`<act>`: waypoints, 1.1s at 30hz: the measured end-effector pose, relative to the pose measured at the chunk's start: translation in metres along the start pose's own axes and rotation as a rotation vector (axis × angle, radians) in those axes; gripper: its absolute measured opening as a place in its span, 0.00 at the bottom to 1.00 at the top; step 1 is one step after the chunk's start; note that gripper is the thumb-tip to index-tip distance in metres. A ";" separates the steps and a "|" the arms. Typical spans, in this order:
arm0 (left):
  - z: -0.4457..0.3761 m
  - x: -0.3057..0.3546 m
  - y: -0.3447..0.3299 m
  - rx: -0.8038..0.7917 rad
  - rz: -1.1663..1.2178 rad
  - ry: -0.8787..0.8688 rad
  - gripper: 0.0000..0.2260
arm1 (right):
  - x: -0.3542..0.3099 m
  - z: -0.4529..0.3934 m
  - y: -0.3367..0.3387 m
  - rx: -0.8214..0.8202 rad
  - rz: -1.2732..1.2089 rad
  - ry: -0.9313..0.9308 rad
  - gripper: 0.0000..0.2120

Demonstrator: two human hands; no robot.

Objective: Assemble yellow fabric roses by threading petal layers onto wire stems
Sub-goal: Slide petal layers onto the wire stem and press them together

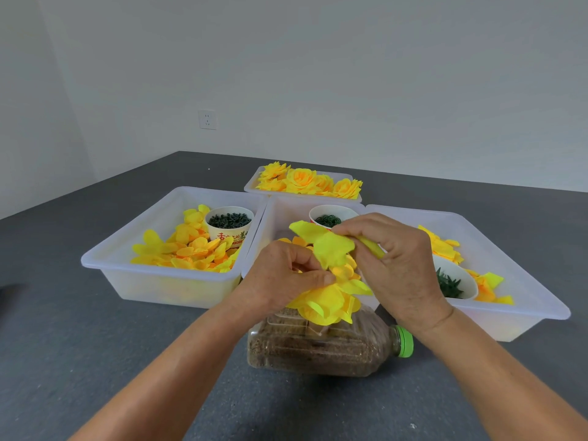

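My left hand [283, 278] pinches the middle of a partly built yellow fabric rose [327, 302], whose lower petals hang down over a plastic bottle. My right hand [394, 259] grips a bright yellow petal layer [327, 245] by its edge, right above the rose and touching it. The wire stem is hidden by petals and fingers. Loose yellow petals [187, 246] fill the left tray [105, 259]. Finished roses [308, 181] lie in the back tray [251, 183].
A sand-filled plastic bottle [318, 348] with a green cap [404, 341] lies on the grey table under my hands. Paper cups of dark green parts [229, 221] [327, 219] [451, 284] sit in the trays. The right tray [525, 300] holds more petals.
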State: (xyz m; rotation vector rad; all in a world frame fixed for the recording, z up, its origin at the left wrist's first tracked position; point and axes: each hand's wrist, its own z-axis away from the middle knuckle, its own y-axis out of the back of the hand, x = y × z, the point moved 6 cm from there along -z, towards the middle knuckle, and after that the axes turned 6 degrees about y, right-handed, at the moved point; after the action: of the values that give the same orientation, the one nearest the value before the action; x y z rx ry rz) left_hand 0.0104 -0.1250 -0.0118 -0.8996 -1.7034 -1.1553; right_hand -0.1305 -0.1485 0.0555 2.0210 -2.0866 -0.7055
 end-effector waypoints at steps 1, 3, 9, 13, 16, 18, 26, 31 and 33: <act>0.000 0.000 0.001 0.006 0.000 0.002 0.01 | 0.001 -0.001 0.001 0.012 -0.020 -0.020 0.10; 0.000 0.001 0.000 -0.007 -0.015 -0.016 0.03 | -0.005 -0.004 0.001 -0.008 0.069 0.067 0.10; 0.000 0.002 -0.001 -0.012 -0.044 -0.040 0.13 | -0.014 0.001 -0.004 -0.042 0.285 0.224 0.08; 0.002 0.004 0.000 -0.012 -0.058 -0.044 0.11 | -0.014 0.003 -0.003 -0.045 0.325 0.269 0.09; 0.003 0.003 0.000 -0.011 0.004 0.000 0.02 | -0.013 0.003 -0.003 -0.051 0.345 0.257 0.07; 0.003 0.004 0.000 -0.005 0.030 0.015 0.02 | -0.010 0.003 -0.003 -0.060 0.289 0.188 0.08; 0.002 0.005 -0.002 -0.021 0.020 0.004 0.04 | 0.025 0.001 -0.007 0.035 -0.360 -0.604 0.06; 0.003 0.005 -0.001 -0.024 0.014 -0.005 0.06 | 0.033 0.005 -0.012 0.035 -0.569 -0.808 0.04; 0.003 0.005 -0.002 -0.032 0.029 0.003 0.06 | 0.034 0.005 -0.013 0.031 -0.573 -0.821 0.04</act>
State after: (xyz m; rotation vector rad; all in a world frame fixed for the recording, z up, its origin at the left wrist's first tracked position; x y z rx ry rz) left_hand 0.0063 -0.1223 -0.0085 -0.9383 -1.6688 -1.1670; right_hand -0.1239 -0.1799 0.0387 2.6744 -1.7755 -1.8660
